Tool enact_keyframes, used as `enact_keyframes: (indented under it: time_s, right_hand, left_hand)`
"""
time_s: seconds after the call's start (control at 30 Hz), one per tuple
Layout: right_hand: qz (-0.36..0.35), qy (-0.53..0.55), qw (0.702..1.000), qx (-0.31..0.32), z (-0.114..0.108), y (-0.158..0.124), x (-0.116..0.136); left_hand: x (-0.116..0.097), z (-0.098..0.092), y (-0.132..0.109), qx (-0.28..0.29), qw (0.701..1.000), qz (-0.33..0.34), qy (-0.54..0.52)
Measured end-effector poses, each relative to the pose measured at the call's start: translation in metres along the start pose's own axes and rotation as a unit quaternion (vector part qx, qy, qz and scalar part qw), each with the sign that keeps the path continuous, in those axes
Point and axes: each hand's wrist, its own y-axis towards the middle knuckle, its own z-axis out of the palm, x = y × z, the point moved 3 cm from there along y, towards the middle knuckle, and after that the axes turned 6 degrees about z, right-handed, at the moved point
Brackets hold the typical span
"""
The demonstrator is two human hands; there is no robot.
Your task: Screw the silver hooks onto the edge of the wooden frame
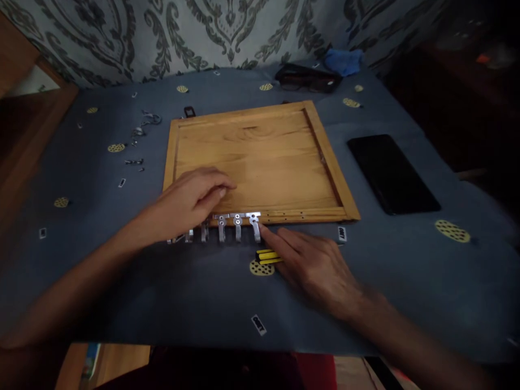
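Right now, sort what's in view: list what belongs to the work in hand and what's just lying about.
Part of the work:
- wooden board, left hand over it
- metal hooks along its near edge
- yellow-and-black handle in the right hand
- loose metal pieces, probably

Lying about:
- phone
- glasses
- blue cloth

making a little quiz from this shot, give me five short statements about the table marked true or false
1. The right hand holds a yellow-and-black tool. True.
2. The metal hooks line the far edge of the wooden panel. False: the metal hooks line its near edge.
3. The left hand is over the wooden panel. True.
4. The flat black device lies left of the panel. False: the flat black device lies right of it.
5. The blue cloth is near the table's far edge. True.
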Motion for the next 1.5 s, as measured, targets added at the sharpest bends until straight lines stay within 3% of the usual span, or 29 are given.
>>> enact_keyframes:
  time_s: [0.27,0.7,0.97,1.1,1.3,1.4,1.5]
  right_hand:
    - [0.001,0.023,0.999,0.026,-0.001,-0.001,-0.002]
    - [0.002,0.010,0.999,0.030,-0.002,-0.002,-0.001]
    - [0.017,0.012,0.999,0.047,0.004,-0.005,-0.004]
    - [0.005,-0.017,0.999,0.036,0.007,-0.005,-0.004]
    - [0.010,-0.033,0.998,0.045,0.008,-0.002,-0.004]
    - [0.013,-0.035,0.998,0.043,0.008,-0.001,-0.004]
    - [0.012,-0.031,0.998,0.045,0.008,-0.002,-0.004]
  left_hand:
    - [0.007,-0.026,0.003,-0.031,0.995,-0.092,-0.001]
    - [0.006,-0.038,-0.001,-0.048,0.996,-0.072,0.037]
    - [0.003,-0.061,-0.006,-0.138,0.986,-0.093,-0.009]
    - [-0.001,-0.049,-0.019,-0.053,0.997,-0.057,-0.016]
    - [-0.010,-0.007,-0.043,0.082,0.993,0.036,0.077]
    - [-0.011,0.008,-0.043,0.103,0.985,0.054,0.128]
    - [-0.012,0.016,-0.039,0.089,0.981,0.072,0.155]
